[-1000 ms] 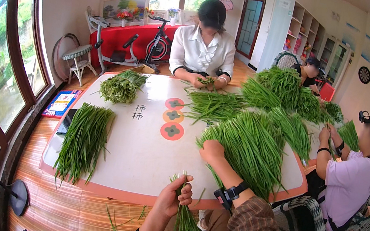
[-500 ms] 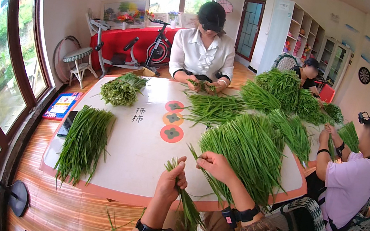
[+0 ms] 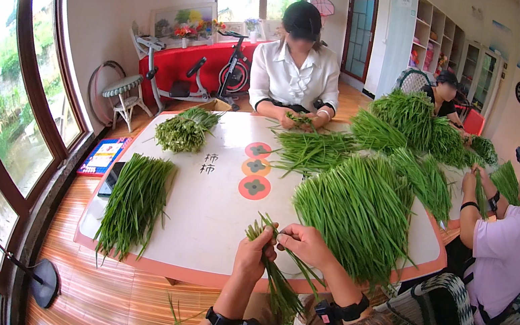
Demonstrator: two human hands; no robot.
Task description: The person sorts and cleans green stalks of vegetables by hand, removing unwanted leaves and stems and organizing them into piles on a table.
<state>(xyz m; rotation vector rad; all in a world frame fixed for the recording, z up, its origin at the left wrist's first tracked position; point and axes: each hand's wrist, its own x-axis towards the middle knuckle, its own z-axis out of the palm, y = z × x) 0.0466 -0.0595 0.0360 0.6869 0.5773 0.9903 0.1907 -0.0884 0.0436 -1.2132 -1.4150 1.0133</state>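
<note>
My left hand (image 3: 253, 254) grips a small bunch of green chives (image 3: 276, 277) upright at the near edge of the white table (image 3: 211, 216); the stalks hang down past my wrist. My right hand (image 3: 306, 242) pinches the top of the same bunch from the right. Just right of my hands lies a large heap of loose chives (image 3: 354, 211). Both wrists wear black bands.
A sorted chive pile (image 3: 135, 200) lies at the table's left, another bundle (image 3: 185, 130) at the far left. Across the table sits a person in a white shirt (image 3: 295, 76); a person in purple (image 3: 507, 236) sits right, another behind. Stray stalks lie on the wooden floor (image 3: 116, 296).
My right hand left the big heap and came over to the bunch. My left hand lifted the bunch from below the table edge to above it.
</note>
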